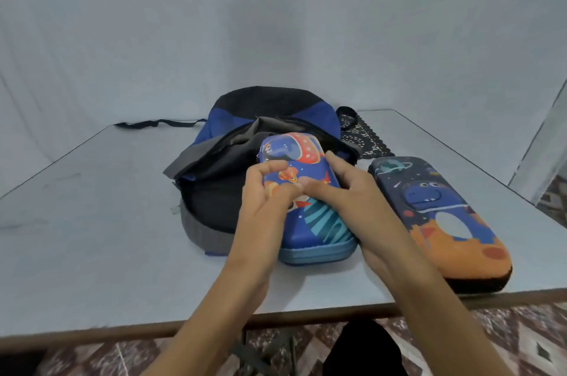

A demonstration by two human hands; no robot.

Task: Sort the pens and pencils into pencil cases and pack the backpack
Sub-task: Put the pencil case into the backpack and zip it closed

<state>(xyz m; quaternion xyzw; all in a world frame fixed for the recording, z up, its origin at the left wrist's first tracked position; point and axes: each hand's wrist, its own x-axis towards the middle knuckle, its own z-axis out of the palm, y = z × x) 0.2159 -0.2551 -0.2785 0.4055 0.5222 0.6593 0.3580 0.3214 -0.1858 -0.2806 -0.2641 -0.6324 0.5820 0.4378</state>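
A blue pencil case [310, 216] with rockets and planets on its lid lies zipped, its far end inside the mouth of the open blue and black backpack [233, 167]. My left hand [267, 194] grips the case's left side with thumb and fingers curled over the lid. From the right, my right hand [346, 194] holds it too, thumb across the top. A second case [441, 216], dark blue and orange with a dinosaur, lies closed on the table to the right. No loose pens or pencils show.
The white table [92, 222] has a brown front edge near me. A black strap [153, 123] trails from the backpack to the left. A black lace mat [359, 136] lies behind the dinosaur case. Patterned floor shows below.
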